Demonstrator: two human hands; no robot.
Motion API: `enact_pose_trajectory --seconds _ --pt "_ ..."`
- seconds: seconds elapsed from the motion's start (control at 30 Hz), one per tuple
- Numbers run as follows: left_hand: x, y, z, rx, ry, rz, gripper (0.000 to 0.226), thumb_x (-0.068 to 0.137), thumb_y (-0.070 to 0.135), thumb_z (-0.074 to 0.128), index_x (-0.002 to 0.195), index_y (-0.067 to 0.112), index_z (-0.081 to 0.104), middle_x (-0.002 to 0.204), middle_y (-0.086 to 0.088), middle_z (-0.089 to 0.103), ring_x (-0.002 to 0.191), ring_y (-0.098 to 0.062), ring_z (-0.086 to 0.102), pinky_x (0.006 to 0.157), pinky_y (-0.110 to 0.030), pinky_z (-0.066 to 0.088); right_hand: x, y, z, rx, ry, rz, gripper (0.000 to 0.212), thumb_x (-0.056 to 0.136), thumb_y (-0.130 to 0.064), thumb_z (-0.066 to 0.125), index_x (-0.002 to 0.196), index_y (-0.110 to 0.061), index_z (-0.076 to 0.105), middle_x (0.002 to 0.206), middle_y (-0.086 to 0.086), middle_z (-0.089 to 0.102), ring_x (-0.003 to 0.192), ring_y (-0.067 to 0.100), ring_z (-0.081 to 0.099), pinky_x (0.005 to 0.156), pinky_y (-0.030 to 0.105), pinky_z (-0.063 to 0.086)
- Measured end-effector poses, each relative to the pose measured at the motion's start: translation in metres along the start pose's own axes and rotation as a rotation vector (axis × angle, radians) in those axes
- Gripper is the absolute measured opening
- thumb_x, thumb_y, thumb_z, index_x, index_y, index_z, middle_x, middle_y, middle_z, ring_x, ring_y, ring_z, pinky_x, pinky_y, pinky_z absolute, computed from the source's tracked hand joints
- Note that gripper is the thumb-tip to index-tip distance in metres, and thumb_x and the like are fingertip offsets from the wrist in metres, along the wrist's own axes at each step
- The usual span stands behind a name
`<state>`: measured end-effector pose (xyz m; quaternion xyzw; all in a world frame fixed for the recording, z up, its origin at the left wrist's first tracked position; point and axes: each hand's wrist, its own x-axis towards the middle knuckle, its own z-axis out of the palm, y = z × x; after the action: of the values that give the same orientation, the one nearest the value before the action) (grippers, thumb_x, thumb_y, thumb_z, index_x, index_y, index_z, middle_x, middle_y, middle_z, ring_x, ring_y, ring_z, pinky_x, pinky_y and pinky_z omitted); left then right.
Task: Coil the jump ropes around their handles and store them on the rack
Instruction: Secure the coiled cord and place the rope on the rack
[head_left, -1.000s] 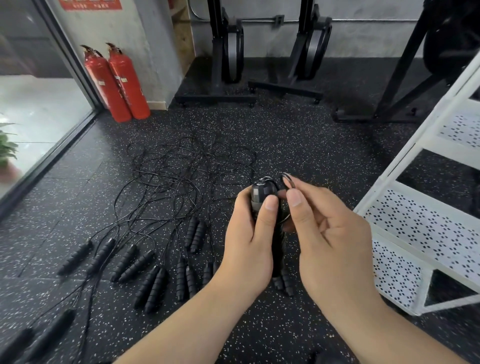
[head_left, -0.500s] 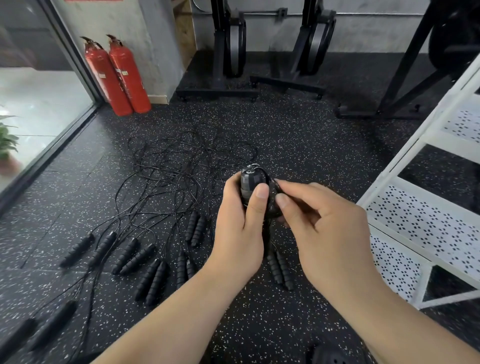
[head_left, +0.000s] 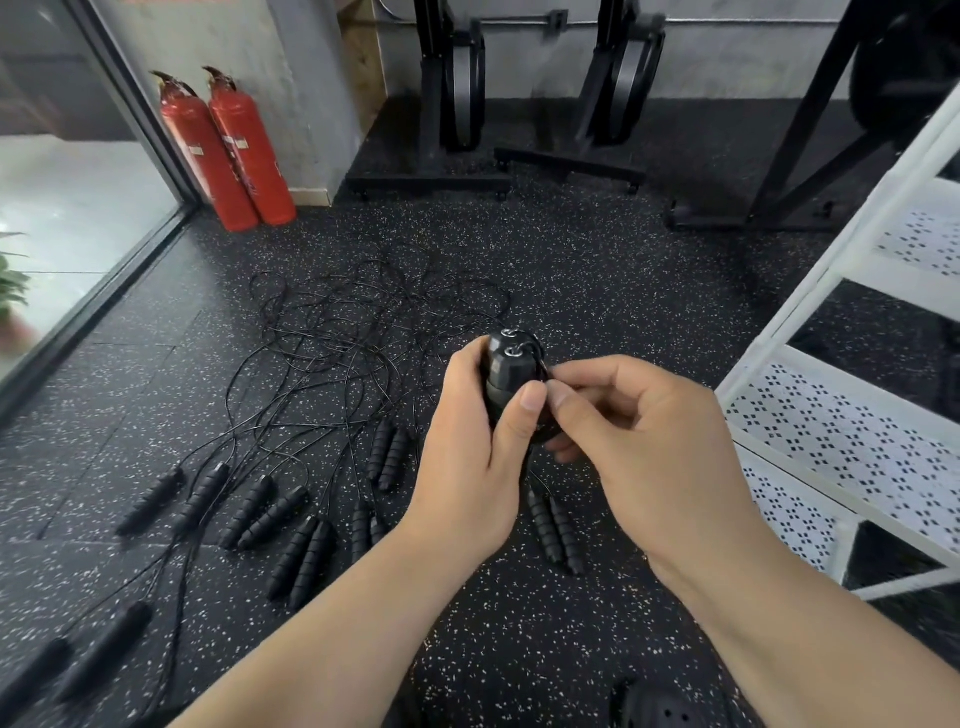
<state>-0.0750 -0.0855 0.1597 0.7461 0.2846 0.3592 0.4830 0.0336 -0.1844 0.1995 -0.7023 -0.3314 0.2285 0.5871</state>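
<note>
Grips paired handles (head_left: 511, 371) in left hand (head_left: 467, 447). Pinches rope end (head_left: 540, 357) lower now with right hand (head_left: 649, 441). Seems nearly ready for rack (head_left: 831, 410).

The black speckled floor (head_left: 597, 270) under me bears a tangle of thin cords (head_left: 363, 322) mid-scene, with black handles (head_left: 306, 556) lying in pairs nearer and to the left. Two red fire extinguishers (head_left: 228, 150) stand far left; the white rack (head_left: 841, 431) stands right.

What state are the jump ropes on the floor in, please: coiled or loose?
Loose: their black cords sprawl tangled across the floor, unwound from the handles lying in pairs.
</note>
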Motion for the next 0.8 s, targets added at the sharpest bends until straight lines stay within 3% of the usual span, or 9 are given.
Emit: enact_pose_trajectory --seconds 0.17,0.3,0.5,0.67,0.73,0.8 --pt "0.0 0.001 0.0 0.02 -0.001 0.021 0.025 0.099 0.057 0.046 0.123 0.048 0.043 0.106 0.019 0.062 0.102 0.003 0.06 0.085 -0.007 0.043 0.0 -0.003 0.0 0.128 0.001 0.073 0.005 0.094 -0.016 0.082 0.096 -0.015 0.077 0.072 0.005 0.075 0.069 0.021 0.077 0.065 0.03 0.062" --pt "-0.002 0.0 0.003 0.008 -0.01 0.024 0.031 0.1 0.057 0.044 0.127 0.043 0.043 0.107 0.018 0.063 0.102 0.003 0.06 0.083 -0.007 0.042 -0.003 -0.003 0.002 0.144 0.031 0.092 0.005 0.094 -0.016 0.082 0.093 -0.015 0.078 0.071 0.005 0.075 0.068 0.022 0.077 0.065 0.034 0.063" --pt "-0.002 -0.003 0.0 0.04 -0.035 0.071 0.024 0.104 0.061 0.043 0.126 0.05 0.042 0.109 0.019 0.061 0.103 -0.005 0.061 0.084 -0.009 0.043 -0.001 -0.001 0.002 0.3 -0.001 0.249 0.005 0.092 -0.012 0.082 0.094 -0.009 0.079 0.074 0.009 0.075 0.065 0.019 0.072 0.062 0.028 0.059" --pt "-0.001 -0.001 -0.001 0.053 -0.053 0.114 0.021 0.105 0.056 0.046 0.126 0.053 0.044 0.114 0.025 0.061 0.107 -0.003 0.062 0.086 -0.008 0.042 0.004 0.0 -0.001 0.54 -0.106 0.455 0.024 0.086 -0.016 0.08 0.105 -0.001 0.078 0.073 0.006 0.071 0.06 0.013 0.064 0.055 0.023 0.057" --pt "-0.001 0.001 -0.001 0.023 -0.058 0.13 0.019 0.106 0.053 0.046 0.124 0.057 0.046 0.114 0.025 0.064 0.107 -0.004 0.064 0.089 -0.01 0.044 0.007 -0.002 -0.004 0.49 -0.125 0.438 0.032 0.081 -0.022 0.083 0.106 -0.002 0.077 0.071 0.004 0.071 0.059 0.014 0.064 0.054 0.023 0.056" --pt "0.0 0.002 0.0 -0.051 -0.069 0.086 0.021 0.107 0.051 0.047 0.127 0.05 0.052 0.111 0.023 0.067 0.104 -0.004 0.065 0.088 -0.013 0.046 0.01 -0.003 -0.008 0.243 -0.079 0.298 0.022 0.086 -0.029 0.086 0.096 -0.011 0.078 0.067 0.001 0.071 0.058 0.016 0.065 0.054 0.029 0.055"
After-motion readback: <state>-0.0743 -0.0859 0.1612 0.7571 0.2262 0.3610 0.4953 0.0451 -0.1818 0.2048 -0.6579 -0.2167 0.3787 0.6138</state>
